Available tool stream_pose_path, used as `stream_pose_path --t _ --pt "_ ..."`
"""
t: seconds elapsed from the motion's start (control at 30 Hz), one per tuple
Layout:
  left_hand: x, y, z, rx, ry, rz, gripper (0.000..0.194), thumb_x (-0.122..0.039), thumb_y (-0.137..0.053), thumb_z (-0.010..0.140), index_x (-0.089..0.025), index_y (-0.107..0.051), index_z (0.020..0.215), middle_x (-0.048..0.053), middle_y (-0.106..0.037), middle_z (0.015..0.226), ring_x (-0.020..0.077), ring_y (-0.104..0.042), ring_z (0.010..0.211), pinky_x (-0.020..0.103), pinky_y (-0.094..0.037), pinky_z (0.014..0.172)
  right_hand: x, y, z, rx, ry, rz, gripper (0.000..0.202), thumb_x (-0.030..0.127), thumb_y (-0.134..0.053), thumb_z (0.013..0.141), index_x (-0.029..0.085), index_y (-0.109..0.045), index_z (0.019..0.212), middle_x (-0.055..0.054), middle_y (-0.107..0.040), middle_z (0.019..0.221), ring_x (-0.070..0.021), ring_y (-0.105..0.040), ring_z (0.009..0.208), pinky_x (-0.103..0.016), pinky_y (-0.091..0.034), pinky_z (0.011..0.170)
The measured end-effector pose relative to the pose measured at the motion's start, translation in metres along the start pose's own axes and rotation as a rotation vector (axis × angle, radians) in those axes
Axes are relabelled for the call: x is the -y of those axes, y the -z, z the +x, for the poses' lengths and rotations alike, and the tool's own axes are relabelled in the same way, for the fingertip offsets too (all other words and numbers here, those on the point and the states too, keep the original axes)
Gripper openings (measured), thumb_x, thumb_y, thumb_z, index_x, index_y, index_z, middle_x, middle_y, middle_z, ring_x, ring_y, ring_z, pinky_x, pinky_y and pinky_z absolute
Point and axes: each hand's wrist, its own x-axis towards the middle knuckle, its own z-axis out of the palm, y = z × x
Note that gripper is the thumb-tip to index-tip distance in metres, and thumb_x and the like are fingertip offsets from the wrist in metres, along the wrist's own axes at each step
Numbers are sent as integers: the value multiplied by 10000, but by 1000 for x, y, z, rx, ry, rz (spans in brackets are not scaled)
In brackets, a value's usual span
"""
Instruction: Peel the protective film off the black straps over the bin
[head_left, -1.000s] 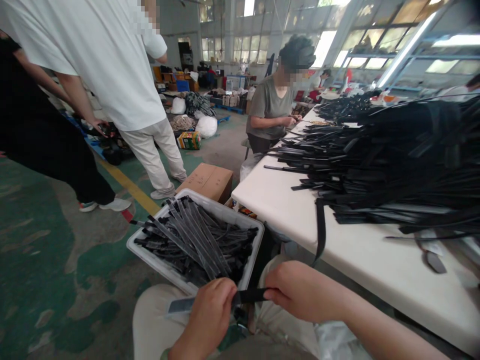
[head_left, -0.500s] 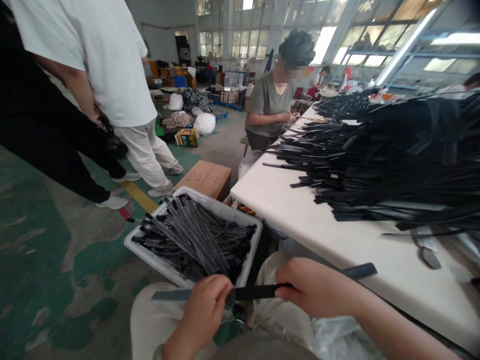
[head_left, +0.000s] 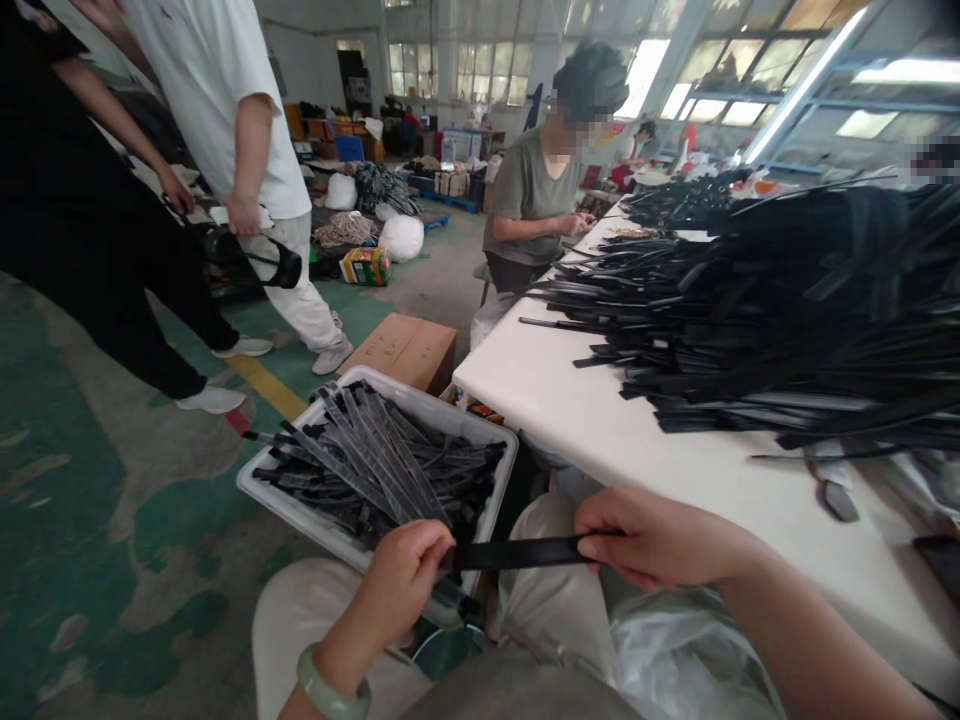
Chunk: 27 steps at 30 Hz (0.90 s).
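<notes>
A black strap is stretched level between my two hands above my lap. My left hand pinches its left end between thumb and fingers. At the other end, my right hand grips it with thumb and curled fingers. A greyish see-through strip hangs just below my left fingers; whether it is joined to the strap cannot be made out. Close ahead of my left hand stands a white plastic bin, filled with black straps, several in clear sleeves.
A white table on the right bears a large heap of black straps. Beyond the bin is a cardboard box. A person in grey works at the table; two people stand at left. Clear plastic bags lie by my right leg.
Both hands have risen slightly, the right one also shifting right. The strap ends that stuck out beyond each hand no longer show. The people at left have moved their arms.
</notes>
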Motion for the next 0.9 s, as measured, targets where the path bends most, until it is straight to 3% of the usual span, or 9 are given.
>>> stream_pose_path --t 0.1,0.17,0.3,0.4,0.47,0.53,0.67,0.8,0.9 --pt "-20 -12 12 33 -36 -63 192 -129 -446 818 -199 -569 688 -3 -608 673 171 -586 697 264 -396 671 15 -6 12 1 35 74 197 264 -490 919 159 -579 778 85 -439 420 -54 -354 336 -135 -290 347" --pt "-27 -13 16 26 -43 -97 178 -150 -456 823 -198 -577 701 -4 -613 669 169 -594 688 261 -417 670 22 -6 15 6 49 90 207 294 -517 907 157 -589 770 85 -443 411 -55 -357 329 -137 -297 339" --pt "-16 -1 11 -44 -53 -135 369 -397 -352 961 -185 -638 866 54 -684 814 206 -639 789 296 -482 717 21 6 4 -74 51 126 264 375 -526 902 160 -599 767 90 -437 386 -55 -309 298 -151 -241 309" --pt "-1 4 6 -56 -113 -24 444 -546 -512 883 -188 -625 1120 105 -707 1091 269 -649 1004 372 -516 864 17 12 -6 -118 7 119 267 378 -519 902 169 -602 760 96 -425 365 -54 -288 288 -157 -214 312" --pt "6 0 6 -61 -77 157 389 -421 -621 854 -196 -603 1171 90 -724 1051 263 -672 968 386 -534 857 16 12 -8 -110 -36 88 253 355 -520 898 171 -609 748 94 -420 360 -58 -306 292 -160 -235 318" --pt "11 -7 9 -112 -44 354 335 -252 -585 889 -184 -574 1216 66 -739 923 241 -702 860 372 -556 795 18 9 -6 -105 -74 53 237 321 -516 888 170 -611 732 89 -418 358 -62 -326 298 -160 -250 321" --pt "10 -26 15 -215 -220 612 332 -161 -538 921 -145 -525 1253 73 -751 859 247 -725 778 377 -582 723 22 -4 6 -123 -66 2 215 247 -490 866 172 -599 696 74 -440 371 -65 -370 316 -153 -274 336" --pt "-4 -54 15 -154 -350 685 369 -71 -506 899 -144 -506 1261 68 -747 834 260 -718 726 407 -596 660 20 -30 29 -122 -72 -23 228 225 -470 852 178 -578 656 61 -462 386 -87 -420 317 -169 -300 332" --pt "-12 -73 13 -88 -369 662 443 -58 -534 857 -121 -490 1293 72 -747 833 267 -716 719 400 -595 639 13 -52 50 -142 28 9 221 149 -468 821 179 -525 610 61 -463 409 -84 -447 353 -172 -333 379"
